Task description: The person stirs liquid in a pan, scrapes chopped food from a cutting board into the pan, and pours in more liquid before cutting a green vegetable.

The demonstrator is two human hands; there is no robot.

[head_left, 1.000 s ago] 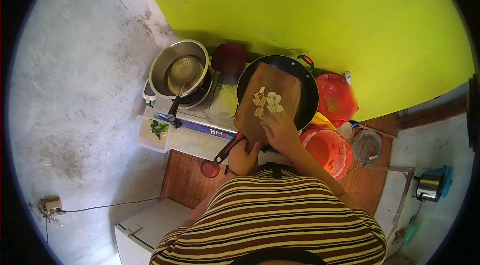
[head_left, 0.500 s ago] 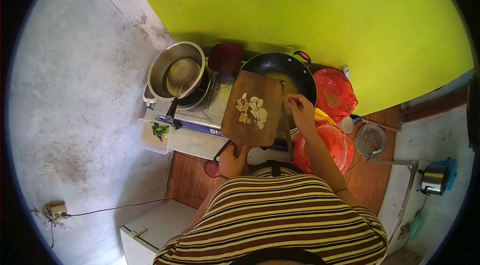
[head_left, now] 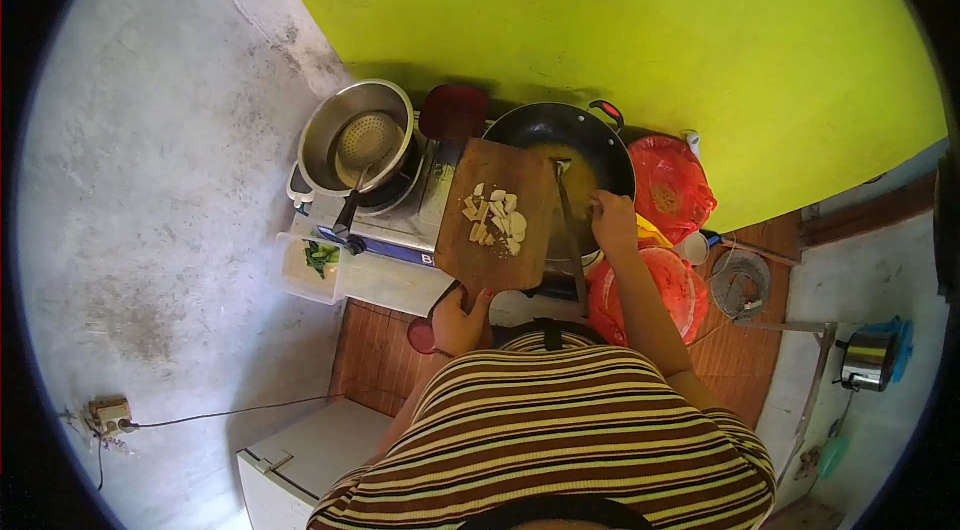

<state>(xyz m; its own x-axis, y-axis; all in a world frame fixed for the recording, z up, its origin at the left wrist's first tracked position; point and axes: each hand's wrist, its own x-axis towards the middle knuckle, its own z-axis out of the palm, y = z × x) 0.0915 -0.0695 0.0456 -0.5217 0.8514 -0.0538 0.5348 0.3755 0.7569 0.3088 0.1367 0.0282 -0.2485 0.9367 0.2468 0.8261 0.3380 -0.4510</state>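
Note:
My left hand [head_left: 461, 321] grips the near edge of a wooden cutting board [head_left: 470, 272], thumb on top. Pale chopped pieces [head_left: 497, 217] lie in a loose heap on the board, some flat slices and some short sticks. The board is held partly over the left side of a black wok [head_left: 612, 161], which has yellowish liquid in it. My right hand [head_left: 613, 223] is over the wok's right side, its fingers drawn together; whatever they may hold is hidden. A long-handled spatula [head_left: 573, 230] rests in the wok between board and hand.
On the stove [head_left: 405, 248], left, stands a steel pot [head_left: 312, 135] with a skimmer [head_left: 367, 142] in it. A plastic container [head_left: 290, 280] of greens sits at the left. Red plastic bags [head_left: 690, 300] lie right of the wok. A green wall [head_left: 620, 20] rises behind.
My right hand has moved right, away from the board's edge. The board has shifted slightly left, showing more of the spatula and the wok.

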